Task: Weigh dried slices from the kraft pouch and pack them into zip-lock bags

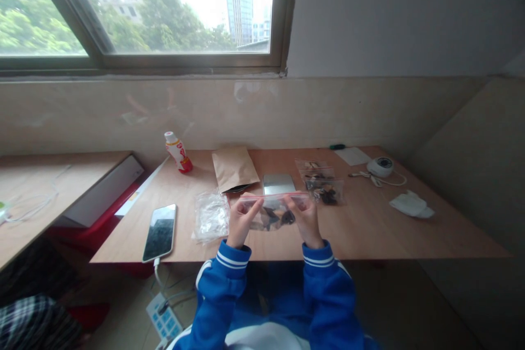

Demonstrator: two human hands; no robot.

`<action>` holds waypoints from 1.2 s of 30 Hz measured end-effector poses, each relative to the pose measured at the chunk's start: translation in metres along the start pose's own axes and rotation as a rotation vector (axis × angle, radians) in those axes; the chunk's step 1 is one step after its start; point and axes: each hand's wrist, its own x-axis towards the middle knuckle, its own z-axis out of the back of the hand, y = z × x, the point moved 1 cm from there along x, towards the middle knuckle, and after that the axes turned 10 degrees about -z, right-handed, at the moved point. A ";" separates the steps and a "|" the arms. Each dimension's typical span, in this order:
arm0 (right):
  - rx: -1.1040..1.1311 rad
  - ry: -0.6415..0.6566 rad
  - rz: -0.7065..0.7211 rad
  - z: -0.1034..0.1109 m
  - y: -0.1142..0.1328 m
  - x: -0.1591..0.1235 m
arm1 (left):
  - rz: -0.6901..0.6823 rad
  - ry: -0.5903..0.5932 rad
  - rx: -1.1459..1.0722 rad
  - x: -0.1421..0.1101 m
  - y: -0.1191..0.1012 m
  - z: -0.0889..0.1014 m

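My left hand (241, 222) and my right hand (304, 219) pinch the top edge of a clear zip bag (273, 217), one at each end. The bag has a red-striped seal and holds dark brown dried pieces. It hangs just above the wooden table (410, 229). Behind my right hand lie another clear bag of dark pieces (324, 188) and a silver flat device (279, 184). A crumpled clear plastic bag (211, 217) lies left of my left hand, below a kraft paper envelope (233, 168).
A smartphone (159, 232) lies at the table's left, its cable running to a power strip (164, 317) on the floor. A white-and-red bottle (178, 152), white paper (353, 156), a round white device (380, 166) and a white cloth (411, 204) stand beyond.
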 end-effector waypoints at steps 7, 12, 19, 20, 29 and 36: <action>-0.040 -0.014 0.065 -0.001 0.004 -0.002 | -0.059 -0.119 0.055 -0.002 -0.012 -0.005; 0.090 0.093 -0.031 -0.001 0.005 -0.003 | -0.006 -0.078 0.017 0.000 -0.012 -0.005; 0.083 0.266 -0.101 -0.002 0.000 -0.003 | 0.121 -0.012 -0.066 -0.004 -0.005 -0.005; 0.064 0.245 -0.090 -0.002 0.000 -0.003 | 0.146 0.007 -0.078 -0.004 -0.005 -0.006; 0.047 0.218 -0.067 -0.004 -0.002 -0.002 | 0.178 0.003 -0.076 0.001 -0.007 -0.008; -0.042 0.298 -0.041 -0.007 0.001 0.004 | 0.178 -0.001 -0.049 0.005 -0.002 -0.001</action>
